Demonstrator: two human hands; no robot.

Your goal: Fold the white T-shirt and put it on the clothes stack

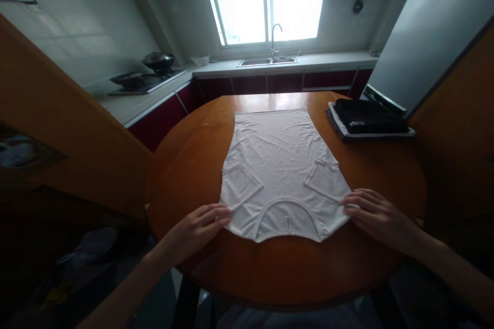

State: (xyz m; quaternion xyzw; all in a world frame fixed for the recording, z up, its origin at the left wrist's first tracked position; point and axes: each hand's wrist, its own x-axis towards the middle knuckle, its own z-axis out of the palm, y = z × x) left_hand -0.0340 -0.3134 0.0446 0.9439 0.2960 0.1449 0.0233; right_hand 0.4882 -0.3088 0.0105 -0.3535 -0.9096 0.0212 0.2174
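White short-sleeved T-shirt laid out on a round-edged wooden table, seen from above my own two hands. The shirt occupies the centre of the frame, its hem toward the top and its round collar toward the bottom; a small label shows inside the neck opening. Both sleeves are folded inward over the body, the left-side sleeve and the right-side sleeve lying at a slant, and fine creases run across the cloth between them.

My left hand, lower left of centre, touches the shirt's left shoulder edge, its fingers close together and slightly bent. My right hand, lower right of centre, rests its loosely curled fingers on the opposite shoulder edge. For neither hand can I tell whether cloth is pinched against the thumb.

At the right of the frame, a black folded garment with pale lettering lies atop white and grey layers, on the table and apart from the shirt. Background: upper centre, a curved faucet above a double-bowl sink, before a bright window; upper left, dark cookware on a hob.
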